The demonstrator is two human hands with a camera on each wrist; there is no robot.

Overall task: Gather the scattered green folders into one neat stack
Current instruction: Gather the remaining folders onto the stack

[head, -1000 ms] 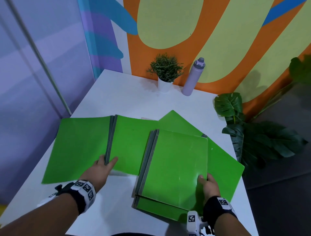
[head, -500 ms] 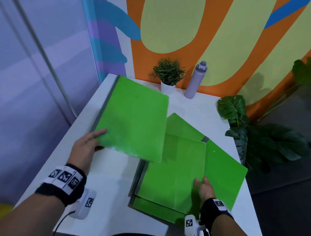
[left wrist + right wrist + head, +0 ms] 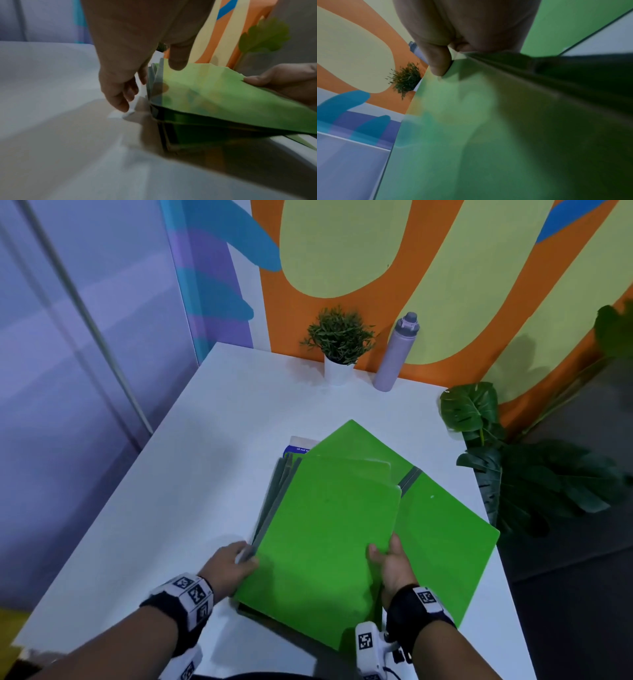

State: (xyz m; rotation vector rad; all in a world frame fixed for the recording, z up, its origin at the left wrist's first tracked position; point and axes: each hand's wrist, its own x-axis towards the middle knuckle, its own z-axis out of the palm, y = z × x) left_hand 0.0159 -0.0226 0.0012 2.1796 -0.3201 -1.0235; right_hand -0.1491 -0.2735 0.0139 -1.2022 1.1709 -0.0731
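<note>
Several green folders with grey spines lie in a rough stack (image 3: 342,470) on the white table (image 3: 212,460). The top green folder (image 3: 325,542) sits on it, its right side raised. My left hand (image 3: 245,556) is at its near left spine, thumb over the cover and fingers curled beside the spines (image 3: 152,81). My right hand (image 3: 383,553) pinches the folder's right edge, thumb (image 3: 439,65) on top and fingers hidden beneath. Another green folder (image 3: 445,535) lies askew under the stack and sticks out to the right and far side.
A white and blue paper item (image 3: 297,445) peeks out behind the stack. A small potted plant (image 3: 339,347) and a lilac bottle (image 3: 394,354) stand at the table's far edge by the wall. Large leafy plants (image 3: 513,474) stand off the right edge.
My left hand lifted the left-hand folder, closed it and brought it rightward down onto the stack. My right hand stayed at the stack's right edge and now holds the added folder.
</note>
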